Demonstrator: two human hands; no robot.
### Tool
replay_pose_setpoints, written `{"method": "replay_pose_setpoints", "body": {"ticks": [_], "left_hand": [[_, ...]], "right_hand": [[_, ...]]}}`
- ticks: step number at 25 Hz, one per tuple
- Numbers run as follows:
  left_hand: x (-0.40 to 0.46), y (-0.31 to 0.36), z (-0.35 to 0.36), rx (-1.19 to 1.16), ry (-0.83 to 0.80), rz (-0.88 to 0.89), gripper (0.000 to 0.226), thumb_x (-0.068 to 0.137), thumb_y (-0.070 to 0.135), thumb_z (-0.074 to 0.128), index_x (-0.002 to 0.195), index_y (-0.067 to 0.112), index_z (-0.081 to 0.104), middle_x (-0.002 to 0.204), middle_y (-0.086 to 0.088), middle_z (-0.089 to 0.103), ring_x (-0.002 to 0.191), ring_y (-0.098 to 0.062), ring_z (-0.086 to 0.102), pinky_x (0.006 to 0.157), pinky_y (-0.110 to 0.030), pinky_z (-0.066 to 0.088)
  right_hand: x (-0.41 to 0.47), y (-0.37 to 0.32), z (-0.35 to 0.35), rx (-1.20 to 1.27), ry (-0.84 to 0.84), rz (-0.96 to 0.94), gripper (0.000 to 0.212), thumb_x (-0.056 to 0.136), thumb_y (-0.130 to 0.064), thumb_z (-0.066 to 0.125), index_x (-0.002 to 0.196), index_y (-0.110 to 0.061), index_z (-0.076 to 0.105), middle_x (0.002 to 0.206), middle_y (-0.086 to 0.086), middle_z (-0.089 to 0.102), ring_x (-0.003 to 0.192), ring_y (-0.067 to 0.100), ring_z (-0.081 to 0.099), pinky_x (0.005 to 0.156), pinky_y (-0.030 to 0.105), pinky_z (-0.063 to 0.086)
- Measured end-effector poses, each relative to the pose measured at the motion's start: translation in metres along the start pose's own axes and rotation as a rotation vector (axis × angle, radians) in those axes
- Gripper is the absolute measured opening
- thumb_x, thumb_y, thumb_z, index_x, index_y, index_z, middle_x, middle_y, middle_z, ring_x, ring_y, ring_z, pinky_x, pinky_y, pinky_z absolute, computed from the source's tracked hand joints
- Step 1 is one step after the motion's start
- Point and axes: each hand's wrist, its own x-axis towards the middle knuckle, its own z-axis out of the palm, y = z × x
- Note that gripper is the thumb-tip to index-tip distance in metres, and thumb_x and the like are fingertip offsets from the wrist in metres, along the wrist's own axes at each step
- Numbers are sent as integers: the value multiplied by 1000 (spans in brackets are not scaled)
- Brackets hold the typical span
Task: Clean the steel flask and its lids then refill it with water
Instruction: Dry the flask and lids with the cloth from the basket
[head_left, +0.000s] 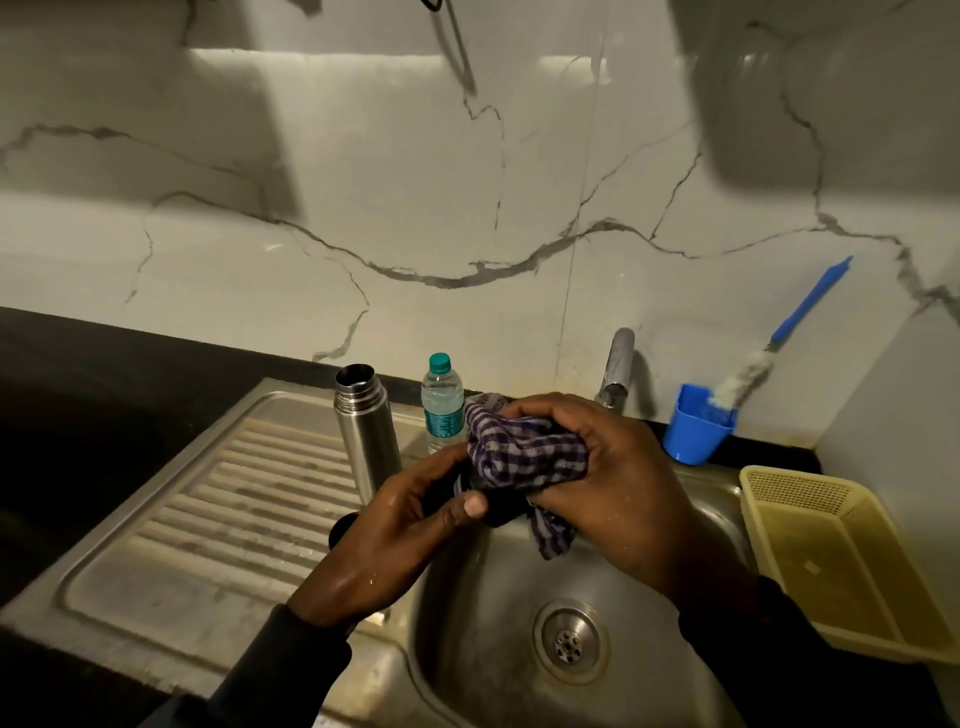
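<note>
The steel flask (363, 431) stands upright and uncapped on the draining board, at the sink's left edge. Over the sink bowl, my left hand (410, 525) grips a dark lid (498, 506), mostly hidden between my hands. My right hand (613, 478) presses a purple checked cloth (519, 452) around that lid. A second dark lid (340, 530) peeks out on the draining board behind my left wrist. A small plastic water bottle (442, 402) with a green cap stands just right of the flask.
The steel sink bowl (519, 623) with its drain lies below my hands, the tap (618, 366) behind them. A blue cup (696, 426) holds a blue-handled bottle brush (779, 338) at the back right. A yellow plastic basket (841, 556) sits on the right.
</note>
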Motion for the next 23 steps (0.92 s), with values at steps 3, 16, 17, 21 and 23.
{"method": "replay_pose_setpoints", "body": {"ticks": [3, 16, 17, 21, 23], "left_hand": [[1, -1, 7, -72, 26, 4, 62, 90, 52, 62, 138, 13, 56, 126, -8, 67, 111, -24, 66, 95, -34, 51], [19, -3, 22, -247, 242, 108, 50, 82, 24, 73, 129, 17, 57, 130, -8, 64, 124, -24, 59, 99, -34, 51], [19, -4, 26, -263, 261, 111, 51, 82, 27, 73, 129, 17, 56, 130, -7, 64, 124, -23, 60, 97, -31, 52], [26, -3, 38, -418, 383, 68, 61, 72, 50, 83, 116, 16, 59, 116, -12, 68, 109, -21, 65, 88, -26, 53], [28, -3, 39, -483, 391, 39, 62, 64, 49, 88, 110, 16, 62, 110, -12, 70, 103, -21, 67, 85, -25, 54]], "right_hand": [[3, -2, 2, 182, 69, 87, 39, 74, 1, 76, 104, -22, 70, 98, -6, 74, 94, 8, 69, 80, 24, 56], [-4, 4, 13, 446, 276, 64, 32, 86, -7, 65, 113, -23, 66, 112, -4, 72, 108, 14, 66, 92, 35, 54], [-8, 5, 17, 435, 339, 74, 33, 87, -8, 65, 113, -28, 67, 112, -4, 71, 107, 14, 66, 91, 40, 54], [-26, 7, 42, 443, 480, 88, 48, 84, -6, 68, 107, -48, 67, 114, -15, 69, 109, 7, 64, 91, 26, 53], [-33, 11, 46, 298, 437, -8, 55, 84, 7, 63, 117, -37, 65, 123, -14, 64, 118, 8, 58, 98, 22, 47]]}}
